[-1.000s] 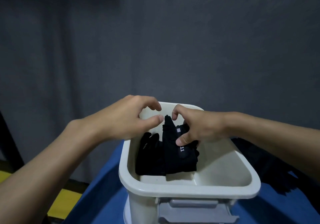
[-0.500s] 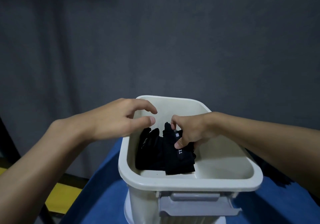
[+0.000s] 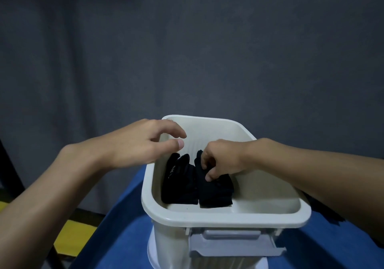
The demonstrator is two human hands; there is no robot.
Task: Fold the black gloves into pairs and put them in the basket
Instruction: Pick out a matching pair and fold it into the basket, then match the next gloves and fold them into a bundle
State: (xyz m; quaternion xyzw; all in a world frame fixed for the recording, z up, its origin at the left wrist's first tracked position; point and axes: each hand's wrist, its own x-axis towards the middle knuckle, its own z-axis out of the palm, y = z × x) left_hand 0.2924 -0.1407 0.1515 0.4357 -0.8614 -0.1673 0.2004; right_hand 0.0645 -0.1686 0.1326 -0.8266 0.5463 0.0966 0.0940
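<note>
A cream plastic basket [image 3: 226, 219] stands on a blue table. Inside it, against the left wall, two folded bundles of black gloves stand side by side: the left bundle [image 3: 179, 182] and the right bundle [image 3: 216, 191]. My right hand [image 3: 222, 159] reaches into the basket and pinches the top of the right bundle between thumb and curled fingers. My left hand [image 3: 143, 144] hovers over the basket's left rim, fingers loosely curled, holding nothing and apart from the gloves.
The blue table top [image 3: 120, 227] carries the basket; a grey latch handle [image 3: 230, 241] sticks out of the basket's near side. More dark fabric [image 3: 324, 212] lies on the table behind my right forearm. A grey wall fills the background; yellow floor [image 3: 74, 233] shows lower left.
My right hand has pushed the right glove bundle lower into the basket, its fingers curling tighter on it. My left hand has drawn back to the left rim.
</note>
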